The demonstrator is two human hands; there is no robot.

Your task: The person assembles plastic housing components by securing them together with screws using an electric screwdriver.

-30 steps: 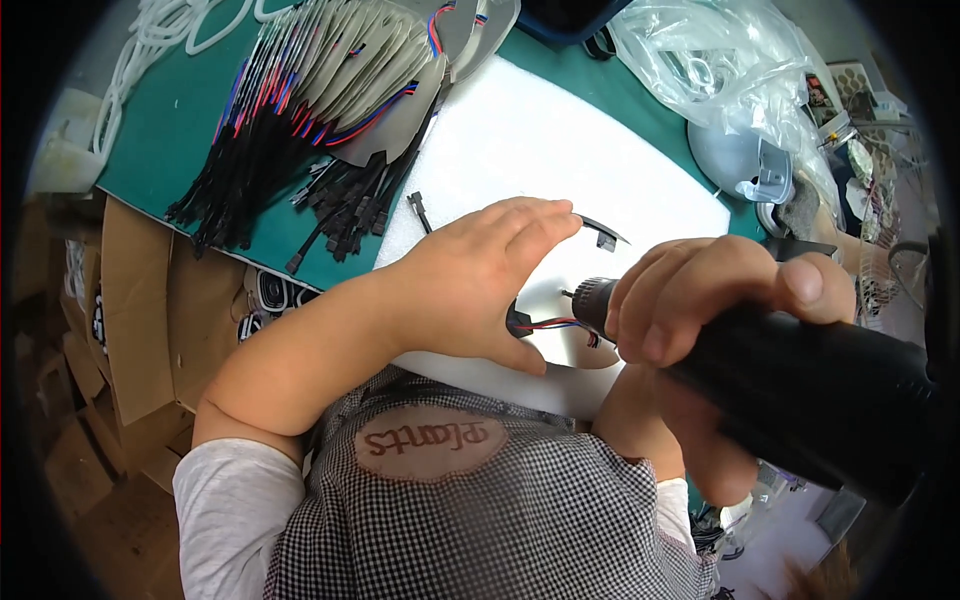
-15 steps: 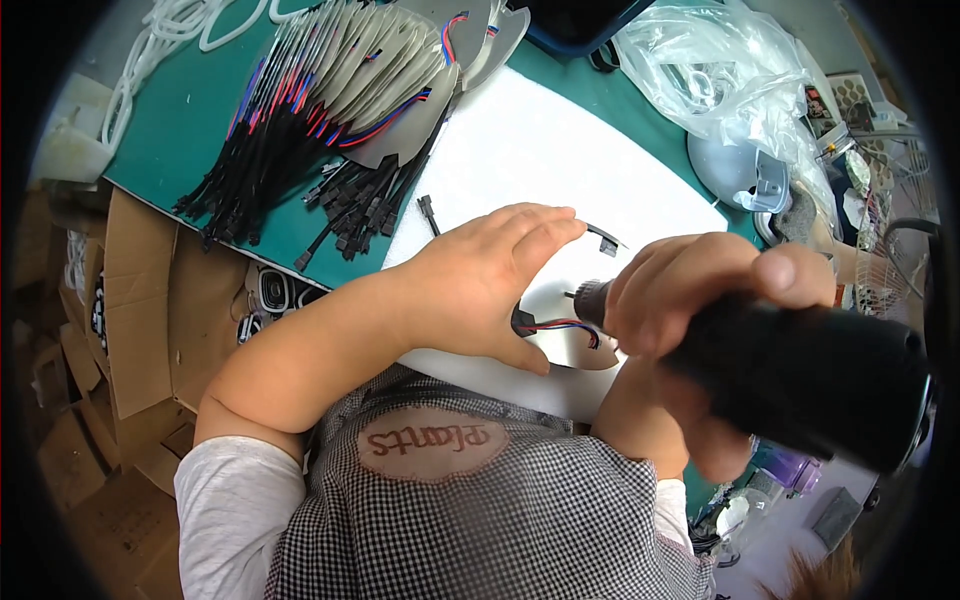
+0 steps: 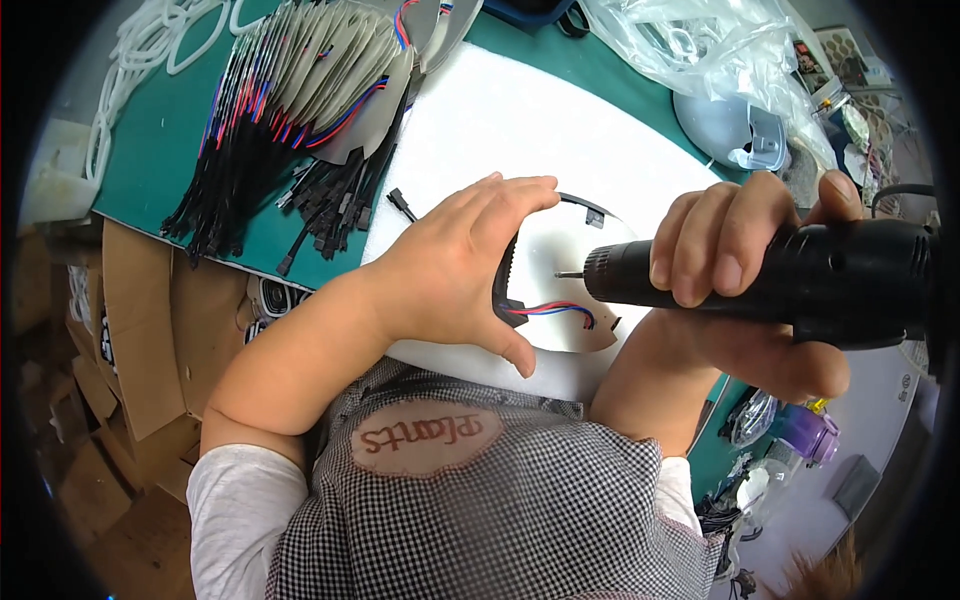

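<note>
My left hand (image 3: 440, 265) is curled around the left edge of a pale, shiny curved plate (image 3: 560, 238) on the white foam sheet. A toothed black strip (image 3: 506, 280) runs along that edge beside my palm, and red, blue and black wires (image 3: 560, 307) come out of it across the plate. A black connector (image 3: 400, 204) shows behind my wrist. In my right hand (image 3: 725, 235) is a black electric screwdriver (image 3: 860, 275), held nearly level. Its thin bit (image 3: 568, 274) points left over the plate; whether the tip touches anything I cannot tell.
On the green table mat (image 3: 150, 130) lies a fanned stack of similar plates (image 3: 330, 75) with black cables. White tubing (image 3: 110, 80) is at the far left, clear plastic bags (image 3: 700, 50) and a grey-blue cup-like shell (image 3: 715, 130) at the far right. A cardboard box (image 3: 145, 330) stands below left.
The screwdriver in my right hand has swung from a downward slant to nearly level, and its back end has risen. My left hand keeps its grip on the plate. The whole view has shifted slightly.
</note>
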